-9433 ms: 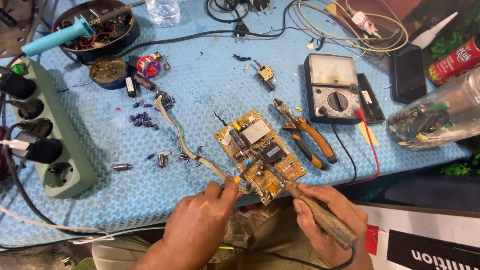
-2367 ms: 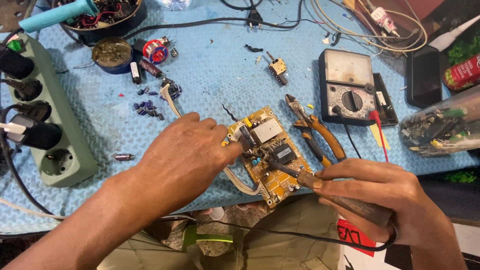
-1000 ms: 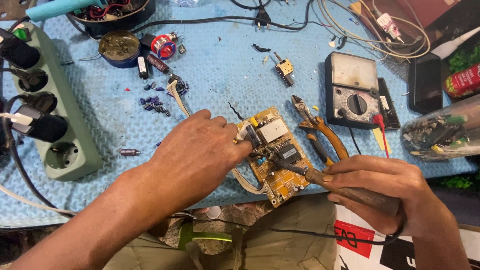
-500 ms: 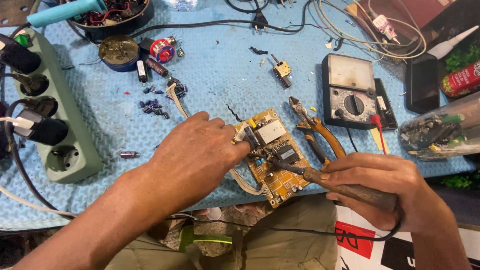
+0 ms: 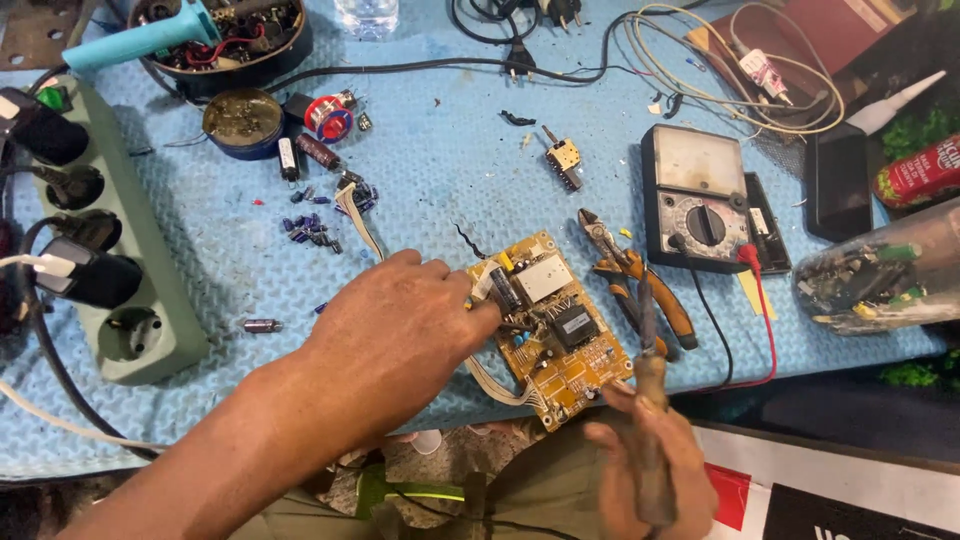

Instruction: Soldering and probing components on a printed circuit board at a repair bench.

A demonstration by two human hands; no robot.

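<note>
On blue matting, left hand (image 5: 400,320) pins circuit board (image 5: 552,325); right hand (image 5: 650,475) grips soldering iron (image 5: 648,400).

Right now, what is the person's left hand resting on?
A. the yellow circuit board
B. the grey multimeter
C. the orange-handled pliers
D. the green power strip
A: the left hand lies on the left end of the yellow circuit board, fingertips on its parts, while the right hand holds a soldering iron raised off the board.
</note>
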